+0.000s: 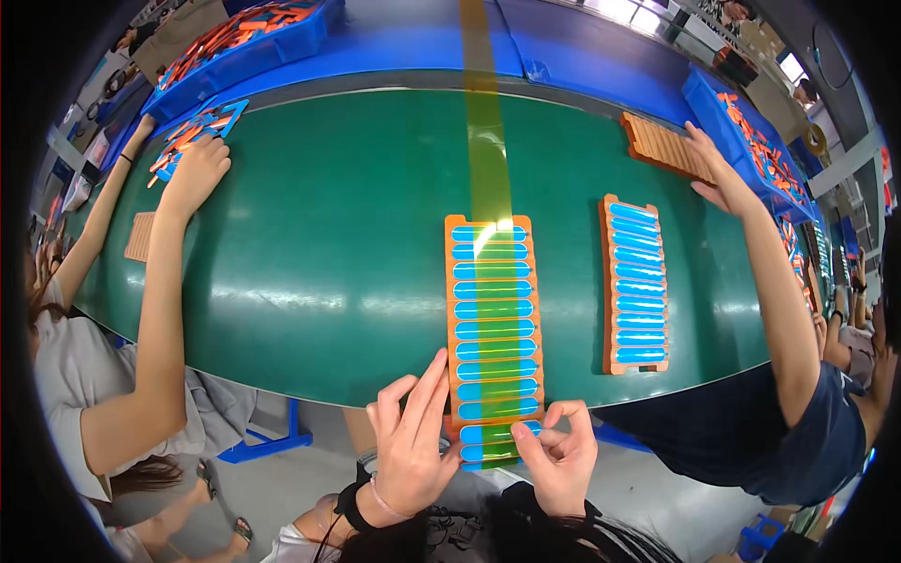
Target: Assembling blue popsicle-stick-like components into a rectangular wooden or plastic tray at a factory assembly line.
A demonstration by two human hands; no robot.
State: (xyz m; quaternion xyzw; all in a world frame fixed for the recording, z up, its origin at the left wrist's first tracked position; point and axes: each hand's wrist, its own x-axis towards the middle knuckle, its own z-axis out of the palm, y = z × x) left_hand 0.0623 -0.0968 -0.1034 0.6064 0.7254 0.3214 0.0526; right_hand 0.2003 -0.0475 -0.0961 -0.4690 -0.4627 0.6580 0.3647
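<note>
A long orange-brown slotted tray (536,330) lies in front of me, filled with a column of blue, round-ended flat pieces (466,310). A see-through yellow tape strip (488,155) runs down from the far side over their middles. My left hand (410,455) lies along the tray's near left side, two fingers stretched out and the thumb by the lowest pieces. At the near right corner my right hand (560,457) is closed, its thumb pressing on a piece beside the tape and its other fingers curled. What lies under the thumb is hidden.
A second filled tray (607,291) lies to the right on the green table (328,235). Co-workers' arms reach in at both sides, one hand (718,174) at another slotted tray (666,147). Blue bins (249,61) of orange and blue pieces stand at far left and right.
</note>
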